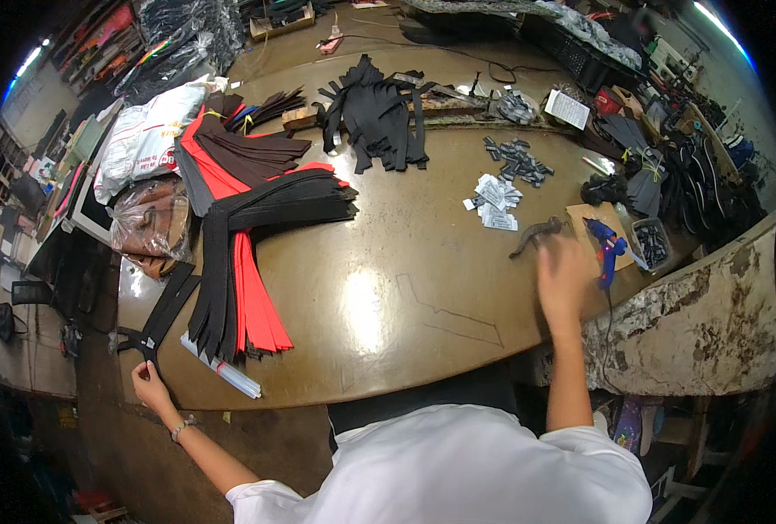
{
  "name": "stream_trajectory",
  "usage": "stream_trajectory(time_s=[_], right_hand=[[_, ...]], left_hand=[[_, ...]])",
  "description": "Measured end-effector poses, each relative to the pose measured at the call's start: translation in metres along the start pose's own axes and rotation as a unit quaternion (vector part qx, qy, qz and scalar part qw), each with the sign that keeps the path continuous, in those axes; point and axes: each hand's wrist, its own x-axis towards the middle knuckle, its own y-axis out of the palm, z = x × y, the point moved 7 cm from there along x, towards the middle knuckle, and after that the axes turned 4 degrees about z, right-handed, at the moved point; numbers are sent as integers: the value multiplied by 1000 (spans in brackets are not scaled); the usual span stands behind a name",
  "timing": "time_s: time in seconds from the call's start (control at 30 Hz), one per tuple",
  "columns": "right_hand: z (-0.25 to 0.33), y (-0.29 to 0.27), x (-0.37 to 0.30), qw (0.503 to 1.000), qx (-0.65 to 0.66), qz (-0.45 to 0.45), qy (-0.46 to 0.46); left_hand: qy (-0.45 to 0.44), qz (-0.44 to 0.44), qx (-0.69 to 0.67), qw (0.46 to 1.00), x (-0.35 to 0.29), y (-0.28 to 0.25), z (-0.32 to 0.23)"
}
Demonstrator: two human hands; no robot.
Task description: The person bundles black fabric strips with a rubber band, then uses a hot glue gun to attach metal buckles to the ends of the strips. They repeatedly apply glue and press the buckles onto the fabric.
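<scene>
My left hand (pixel 149 384) reaches off the table's left edge and pinches the lower end of a black Y-shaped strap piece (pixel 162 316) that hangs over the edge. My right hand (pixel 564 277) is stretched out to the right part of the brown table (pixel 405 297), blurred, its fingers on a dark pair of pliers (pixel 535 236). Just right of that hand a blue glue gun (pixel 606 248) lies on a piece of cardboard. A fan of long black and red strap pieces (pixel 248 253) lies between my hands, on the table's left half.
Small white labels (pixel 494 201) and grey clips (pixel 517 161) lie beyond my right hand. More black strap pieces (pixel 375 113) sit at the far side. Plastic bags of material (pixel 148 223) crowd the left. A small box of dark parts (pixel 651 244) and a worn bench (pixel 694 323) stand on the right.
</scene>
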Motion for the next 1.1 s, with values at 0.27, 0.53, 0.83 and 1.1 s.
stream_trajectory(time_s=[0.27, 0.53, 0.83, 1.1], right_hand=[[178, 165, 121, 904, 382, 119, -152], [261, 224, 182, 949, 133, 141, -249], [255, 211, 175, 932, 204, 51, -296], [193, 75, 13, 788, 439, 271, -337]], left_hand=[[117, -118, 42, 985, -51, -62, -137], [216, 90, -239, 943, -219, -30, -318], [246, 109, -256, 928, -240, -8, -337], [102, 297, -404, 859, -245, 9, -360]])
